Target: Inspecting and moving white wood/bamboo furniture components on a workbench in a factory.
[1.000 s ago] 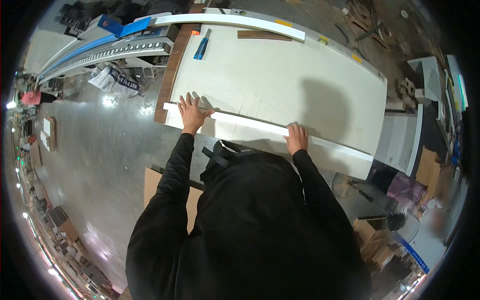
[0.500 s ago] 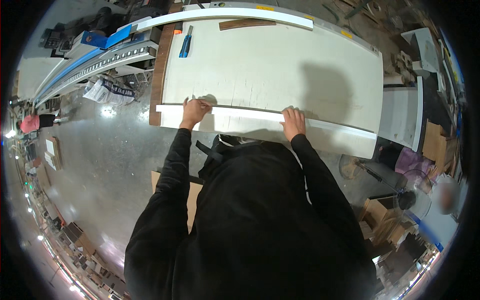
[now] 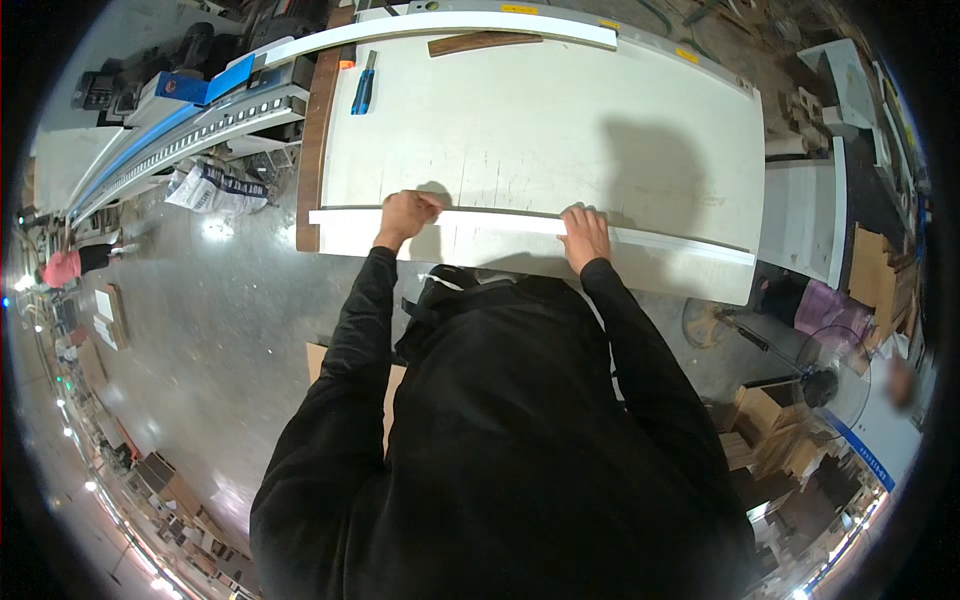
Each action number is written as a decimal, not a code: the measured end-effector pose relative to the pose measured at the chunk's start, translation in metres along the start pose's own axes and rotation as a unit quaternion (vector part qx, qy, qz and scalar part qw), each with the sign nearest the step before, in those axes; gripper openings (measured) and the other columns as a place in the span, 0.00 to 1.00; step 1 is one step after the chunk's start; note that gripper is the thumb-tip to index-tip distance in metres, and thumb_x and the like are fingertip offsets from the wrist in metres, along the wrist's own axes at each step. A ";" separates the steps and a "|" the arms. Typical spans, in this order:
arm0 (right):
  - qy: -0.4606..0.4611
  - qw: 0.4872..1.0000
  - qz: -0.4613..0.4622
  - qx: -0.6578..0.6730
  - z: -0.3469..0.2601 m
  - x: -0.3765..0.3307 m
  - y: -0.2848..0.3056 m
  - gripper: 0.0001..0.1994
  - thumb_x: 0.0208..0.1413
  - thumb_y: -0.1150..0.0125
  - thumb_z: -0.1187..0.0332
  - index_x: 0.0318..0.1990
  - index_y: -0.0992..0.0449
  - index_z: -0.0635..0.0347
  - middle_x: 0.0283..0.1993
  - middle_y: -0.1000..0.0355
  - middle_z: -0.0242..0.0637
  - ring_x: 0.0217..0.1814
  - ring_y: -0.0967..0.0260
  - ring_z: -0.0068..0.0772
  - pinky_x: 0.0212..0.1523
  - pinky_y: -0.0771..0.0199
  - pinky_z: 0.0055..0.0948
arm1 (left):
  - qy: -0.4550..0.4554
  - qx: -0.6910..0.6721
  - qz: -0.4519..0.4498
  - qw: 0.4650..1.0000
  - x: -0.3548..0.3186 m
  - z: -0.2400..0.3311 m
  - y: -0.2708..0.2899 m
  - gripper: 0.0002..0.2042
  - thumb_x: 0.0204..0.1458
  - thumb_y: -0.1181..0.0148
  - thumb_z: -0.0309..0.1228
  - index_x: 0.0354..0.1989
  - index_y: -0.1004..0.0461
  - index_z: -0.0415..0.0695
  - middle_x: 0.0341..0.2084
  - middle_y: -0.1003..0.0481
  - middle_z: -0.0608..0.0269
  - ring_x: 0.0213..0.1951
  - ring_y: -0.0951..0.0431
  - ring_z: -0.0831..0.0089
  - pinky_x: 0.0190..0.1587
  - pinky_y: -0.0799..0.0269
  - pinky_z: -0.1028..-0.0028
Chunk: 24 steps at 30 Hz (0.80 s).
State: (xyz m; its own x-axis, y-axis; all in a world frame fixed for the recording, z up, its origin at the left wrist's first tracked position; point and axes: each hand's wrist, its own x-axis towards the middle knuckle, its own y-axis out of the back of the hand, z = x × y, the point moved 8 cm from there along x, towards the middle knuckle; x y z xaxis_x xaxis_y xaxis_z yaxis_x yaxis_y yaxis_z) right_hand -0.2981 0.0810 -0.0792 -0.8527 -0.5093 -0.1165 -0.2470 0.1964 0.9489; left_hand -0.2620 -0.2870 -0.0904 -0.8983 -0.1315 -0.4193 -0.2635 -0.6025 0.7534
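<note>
On the pale tabletop (image 3: 540,130), I see the white strip (image 3: 500,221) lengthwise by the near edge. Likely a positioning step: right hand (image 3: 588,240) grips it; left hand (image 3: 405,217) looks pinched, can't tell on what. Next calls for even hold.

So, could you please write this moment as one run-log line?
left hand: at white strip | right hand: on same strip, farther right | strip: lying on white worktop | blue-handled tool: on worktop, untouched

Left hand (image 3: 408,214), earlier spread, now curled, shifted rightward along white strip (image 3: 500,222)
</note>
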 end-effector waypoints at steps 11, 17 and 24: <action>0.006 1.000 0.006 -0.001 -0.002 0.001 -0.002 0.18 0.56 0.29 0.63 0.52 0.23 0.55 0.55 0.28 0.35 0.62 0.34 0.43 0.63 0.37 0.47 | -0.246 0.122 0.051 0.960 -0.035 0.086 -0.054 0.25 0.61 0.37 0.46 0.60 0.23 0.42 0.50 0.18 0.47 0.55 0.19 0.50 0.61 0.25 0.57; 0.001 1.000 -0.012 -0.011 -0.002 0.002 -0.006 0.19 0.56 0.28 0.64 0.54 0.25 0.53 0.57 0.29 0.35 0.64 0.35 0.43 0.66 0.38 0.47 | -0.281 0.148 0.025 0.948 -0.054 0.121 -0.074 0.37 0.68 0.52 0.61 0.77 0.41 0.47 0.74 0.38 0.49 0.76 0.43 0.48 0.80 0.51 0.53; -0.015 1.000 -0.013 -0.021 0.006 0.000 -0.012 0.20 0.55 0.27 0.64 0.54 0.25 0.52 0.59 0.29 0.33 0.66 0.35 0.42 0.67 0.39 0.47 | -0.157 0.259 0.115 0.946 -0.059 -0.007 -0.005 0.43 0.66 0.47 0.58 0.83 0.56 0.55 0.83 0.60 0.55 0.82 0.60 0.47 0.81 0.65 0.48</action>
State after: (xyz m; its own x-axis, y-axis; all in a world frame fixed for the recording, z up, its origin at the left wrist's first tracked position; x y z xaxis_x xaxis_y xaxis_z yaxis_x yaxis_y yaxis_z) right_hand -0.2976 0.0836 -0.0926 -0.8604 -0.4873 -0.1490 -0.2496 0.1482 0.9569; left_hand -0.2051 -0.2822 -0.0729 -0.9916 0.0766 -0.1038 -0.1118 -0.1096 0.9877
